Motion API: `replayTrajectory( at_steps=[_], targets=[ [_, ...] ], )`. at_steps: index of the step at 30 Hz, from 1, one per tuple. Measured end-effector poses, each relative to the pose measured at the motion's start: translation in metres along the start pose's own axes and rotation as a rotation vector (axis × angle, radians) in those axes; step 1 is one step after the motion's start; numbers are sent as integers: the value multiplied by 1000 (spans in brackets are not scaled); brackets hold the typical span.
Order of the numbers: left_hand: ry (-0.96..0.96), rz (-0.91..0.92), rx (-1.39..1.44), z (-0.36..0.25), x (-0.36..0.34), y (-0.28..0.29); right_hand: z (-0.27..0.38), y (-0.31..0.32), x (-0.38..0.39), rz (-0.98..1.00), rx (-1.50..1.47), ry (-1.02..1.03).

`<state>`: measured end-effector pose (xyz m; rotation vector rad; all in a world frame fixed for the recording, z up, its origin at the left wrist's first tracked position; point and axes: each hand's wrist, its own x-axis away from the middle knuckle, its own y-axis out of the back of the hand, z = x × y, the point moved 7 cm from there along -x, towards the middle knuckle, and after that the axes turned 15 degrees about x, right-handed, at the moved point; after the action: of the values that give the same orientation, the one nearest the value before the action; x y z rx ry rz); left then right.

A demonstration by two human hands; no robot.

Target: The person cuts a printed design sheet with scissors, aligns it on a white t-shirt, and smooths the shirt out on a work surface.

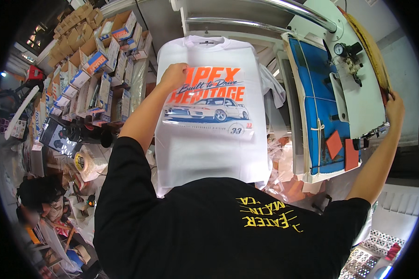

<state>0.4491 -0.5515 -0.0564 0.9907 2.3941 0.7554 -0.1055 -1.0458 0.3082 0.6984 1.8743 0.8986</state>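
Observation:
A white T-shirt [212,158] lies flat before me, with a clear film [246,132] over its front bearing orange and blue lettering and a drawing of a white car. My left hand [174,74] has its fingers closed at the film's upper left corner. My right hand [395,108] reaches far right, fingers wrapped on the side of a white press head [368,111], by its yellow padded edge. The press's blue pad [325,139] carries white cord and orange squares; a pressure gauge [340,49] sits on the head.
Several cardboard boxes [97,60] are stacked at the left, beside a tablet [56,142] and black equipment. A person [39,200] in dark clothes is low at the left. Chrome bars [237,22] cross behind the shirt; clear plastic scraps [281,162] lie below it to the right.

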Motion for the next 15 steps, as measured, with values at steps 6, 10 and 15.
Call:
replayTrajectory(
  at_steps=[6,10,15],
  targets=[
    [-290,-321,-72,-58,72,66,97,110,91,-446,177,-82],
    [-276,-55,-69,-52,175,46,246,40,232,-110,-677,335],
    [-131,46,-180,-56,239,8,404,-22,410,192,-691,785]
  ],
)
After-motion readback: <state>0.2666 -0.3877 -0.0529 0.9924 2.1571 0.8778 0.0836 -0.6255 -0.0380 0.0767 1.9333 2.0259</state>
